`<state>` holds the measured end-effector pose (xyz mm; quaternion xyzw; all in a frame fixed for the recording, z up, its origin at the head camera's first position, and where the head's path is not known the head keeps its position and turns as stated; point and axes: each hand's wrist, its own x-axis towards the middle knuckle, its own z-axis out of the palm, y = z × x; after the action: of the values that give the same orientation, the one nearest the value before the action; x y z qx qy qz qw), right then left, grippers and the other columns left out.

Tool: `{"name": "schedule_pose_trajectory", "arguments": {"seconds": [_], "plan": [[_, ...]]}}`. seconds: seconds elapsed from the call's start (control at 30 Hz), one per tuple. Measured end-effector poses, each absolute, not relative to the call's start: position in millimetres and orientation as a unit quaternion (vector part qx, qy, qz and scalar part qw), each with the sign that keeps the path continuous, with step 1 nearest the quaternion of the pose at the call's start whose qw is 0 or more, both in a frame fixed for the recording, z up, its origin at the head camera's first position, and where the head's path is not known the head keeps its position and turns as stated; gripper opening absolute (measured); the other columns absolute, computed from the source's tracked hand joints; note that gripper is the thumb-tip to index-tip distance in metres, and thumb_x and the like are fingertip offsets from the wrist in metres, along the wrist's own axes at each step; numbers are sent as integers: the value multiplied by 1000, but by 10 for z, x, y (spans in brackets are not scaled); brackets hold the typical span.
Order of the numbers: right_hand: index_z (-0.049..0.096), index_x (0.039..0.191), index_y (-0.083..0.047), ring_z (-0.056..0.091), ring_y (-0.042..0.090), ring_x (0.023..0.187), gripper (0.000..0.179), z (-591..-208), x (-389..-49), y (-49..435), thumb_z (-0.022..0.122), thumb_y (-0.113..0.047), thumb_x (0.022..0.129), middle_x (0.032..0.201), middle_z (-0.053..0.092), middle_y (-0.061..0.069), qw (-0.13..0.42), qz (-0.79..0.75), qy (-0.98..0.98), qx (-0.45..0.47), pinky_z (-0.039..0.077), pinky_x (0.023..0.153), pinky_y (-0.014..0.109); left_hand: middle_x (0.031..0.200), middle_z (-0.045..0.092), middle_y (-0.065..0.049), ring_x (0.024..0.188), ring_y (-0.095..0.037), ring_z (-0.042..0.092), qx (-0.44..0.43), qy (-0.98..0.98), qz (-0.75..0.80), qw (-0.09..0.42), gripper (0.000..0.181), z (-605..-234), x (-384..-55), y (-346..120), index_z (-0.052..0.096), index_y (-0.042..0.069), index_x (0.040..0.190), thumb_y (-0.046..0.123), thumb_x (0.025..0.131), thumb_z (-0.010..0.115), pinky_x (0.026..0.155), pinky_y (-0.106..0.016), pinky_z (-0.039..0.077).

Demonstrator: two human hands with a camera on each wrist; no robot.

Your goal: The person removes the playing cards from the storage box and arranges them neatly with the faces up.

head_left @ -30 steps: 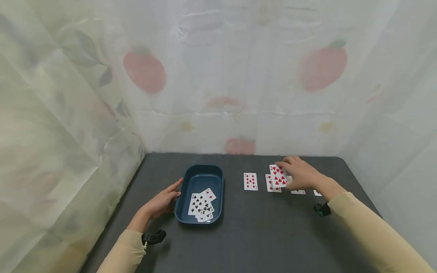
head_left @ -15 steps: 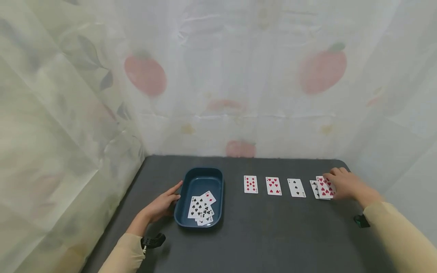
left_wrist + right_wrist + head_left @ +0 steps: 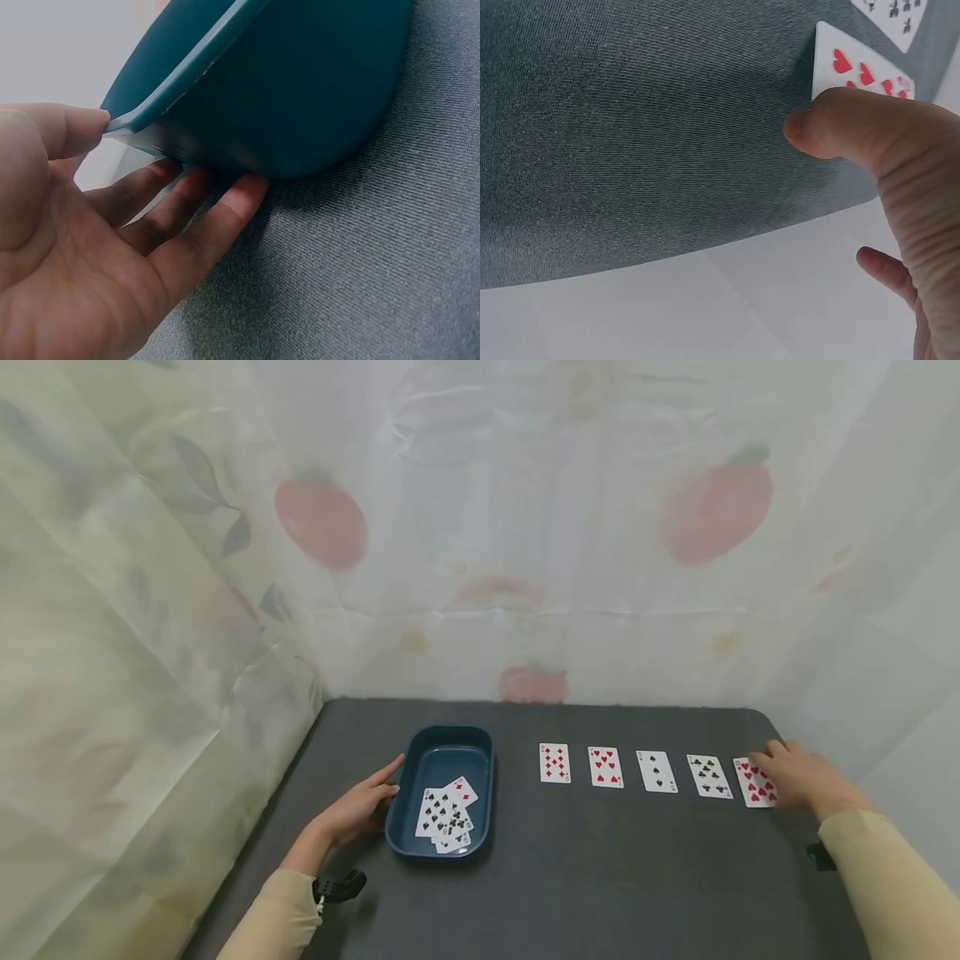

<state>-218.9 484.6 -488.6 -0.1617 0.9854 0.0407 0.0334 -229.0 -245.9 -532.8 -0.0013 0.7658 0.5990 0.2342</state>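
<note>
At the right end of a row of face-up playing cards, my right hand (image 3: pixel 813 781) pinches a hearts playing card (image 3: pixel 753 789) by its right side. In the right wrist view the thumb covers part of this hearts card (image 3: pixel 847 71), which lies close over the table. My left hand (image 3: pixel 358 810) holds the left side of a blue tray (image 3: pixel 438 768). Seen from the left wrist, its thumb is at the tray's rim and the fingertips touch the lower outer wall (image 3: pixel 322 97). Several loose cards (image 3: pixel 435 810) overlap in the tray's near half.
Left of the held card lie a clubs card (image 3: pixel 709 777), a spades card (image 3: pixel 657 772), another hearts card (image 3: pixel 605 767) and a diamonds card (image 3: pixel 554 763), spaced apart. A dark grey table (image 3: pixel 600 877) bears everything. Printed curtains (image 3: pixel 525 527) stand behind and beside it.
My right hand has carried the hearts card rightward over the row, past the spades and clubs cards, to the row's right end. My left hand has stayed at the tray.
</note>
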Motion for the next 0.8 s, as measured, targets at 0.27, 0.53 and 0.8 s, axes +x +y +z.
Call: {"name": "schedule_pose_trajectory", "arguments": {"seconds": [0.27, 0.53, 0.8], "plan": [[63, 128, 3, 52, 45, 99, 66, -5016, -2158, 4875, 88, -10, 68, 113, 56, 25, 51, 29, 987, -152, 49, 77, 63, 144, 50, -23, 124, -33, 58, 6, 768, 592, 243, 62, -5326, -2246, -2467, 20, 40, 164, 22, 110, 45, 95, -64, 48], [61, 129, 4, 47, 54, 109, 61, -5104, -2182, 4940, 81, -3, 72, 123, 52, 32, 62, 4, 991, -121, 46, 80, 70, 147, 46, -21, 126, -32, 56, -6, 765, 598, 237, 60, -5331, -2233, -2471, 25, 43, 162, 23, 110, 47, 94, -66, 48], [58, 131, 6, 44, 56, 110, 57, -4996, -2221, 4910, 72, 5, 76, 122, 49, 34, 78, -9, 992, -97, 45, 79, 70, 153, 42, -20, 126, -32, 56, -8, 770, 594, 233, 59, -5314, -2276, -2436, 26, 44, 161, 23, 110, 47, 96, -64, 48]]}}
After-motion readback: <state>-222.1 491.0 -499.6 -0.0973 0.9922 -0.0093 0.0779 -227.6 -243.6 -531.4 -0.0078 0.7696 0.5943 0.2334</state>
